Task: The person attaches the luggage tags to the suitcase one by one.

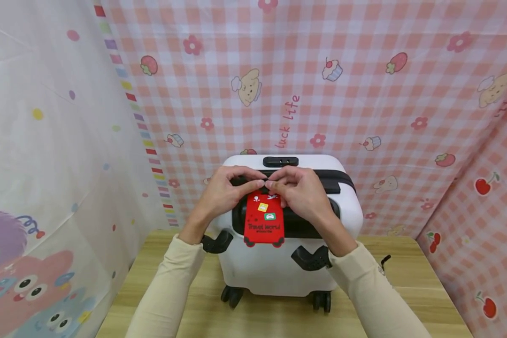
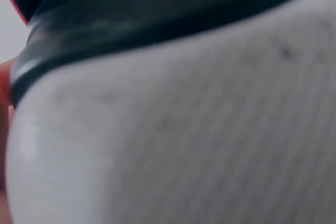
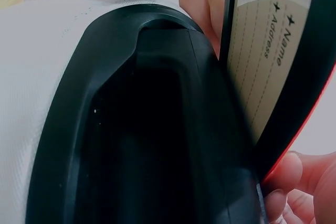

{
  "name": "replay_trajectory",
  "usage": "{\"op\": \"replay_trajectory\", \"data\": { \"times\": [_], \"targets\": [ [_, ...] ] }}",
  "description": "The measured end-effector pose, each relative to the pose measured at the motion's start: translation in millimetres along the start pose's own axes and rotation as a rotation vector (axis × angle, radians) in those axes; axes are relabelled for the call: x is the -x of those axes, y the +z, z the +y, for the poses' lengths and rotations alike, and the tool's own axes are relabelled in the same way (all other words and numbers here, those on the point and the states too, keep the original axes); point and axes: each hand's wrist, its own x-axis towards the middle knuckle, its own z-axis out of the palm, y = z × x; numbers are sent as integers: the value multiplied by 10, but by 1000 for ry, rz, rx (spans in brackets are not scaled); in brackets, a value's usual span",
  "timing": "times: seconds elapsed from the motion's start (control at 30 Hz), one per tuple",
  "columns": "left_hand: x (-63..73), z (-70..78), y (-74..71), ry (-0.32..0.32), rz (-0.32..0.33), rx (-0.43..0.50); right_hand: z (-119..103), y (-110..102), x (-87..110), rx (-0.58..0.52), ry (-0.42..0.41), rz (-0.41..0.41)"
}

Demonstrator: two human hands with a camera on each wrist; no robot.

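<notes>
One red luggage tag hangs printed side outward against the upper part of one white suitcase. Two hands meet at the tag's upper end: the left hand and right hand both pinch its small black strap between thumb and fingers. Gripping there probably lets the fingertips work close together while the tag dangles free below. Whether the strap loops round the black handle is hidden. In the right wrist view, one card printed "Name" and "Address" shows on the tag's back.

The suitcase has one combination lock on top, and two wheel sets show beneath. It stands near the middle of the bench's far edge, likely upright to bring the handle within reach. Behind hangs one pink checked cloth.
</notes>
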Motion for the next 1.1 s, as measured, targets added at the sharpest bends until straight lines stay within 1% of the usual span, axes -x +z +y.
{"op": "replay_trajectory", "data": {
  "times": [0.1, 0.2, 0.3, 0.4, 0.5, 0.63, 0.8, 0.87, 0.93, 1.0, 1.1],
  "targets": [
    [7, 13, -15, -9, -5, -21, -1, 9, -3, -1, 0, 2],
    [16, 18, -18, -3, -1, -43, -2, 12, -2, -7, 2, 1],
    [48, 19, -16, 28, 15, -83, 0, 13, 3, -15, 7, -3],
    [110, 20, -18, 74, 35, -145, 3, 10, 4, -15, 9, 0],
    [194, 19, -30, 126, 58, -208, 3, 5, 5, -12, 10, 5],
    [336, 20, -52, 184, 88, -327, -4, 9, 7, -8, 12, 6],
    [549, 41, -50, 246, 158, -490, -10, 14, 9, -7, 18, 7],
    [629, 51, -34, 258, 190, -558, -10, 13, 9, -9, 18, 8],
    [704, 59, -7, 248, 214, -621, -8, 11, 11, -9, 17, 10],
    [769, 63, 24, 238, 226, -676, -5, 11, 12, -11, 14, 12],
    [833, 43, 70, 232, 238, -728, -3, 10, 13, -10, 10, 18]
  ]
}}
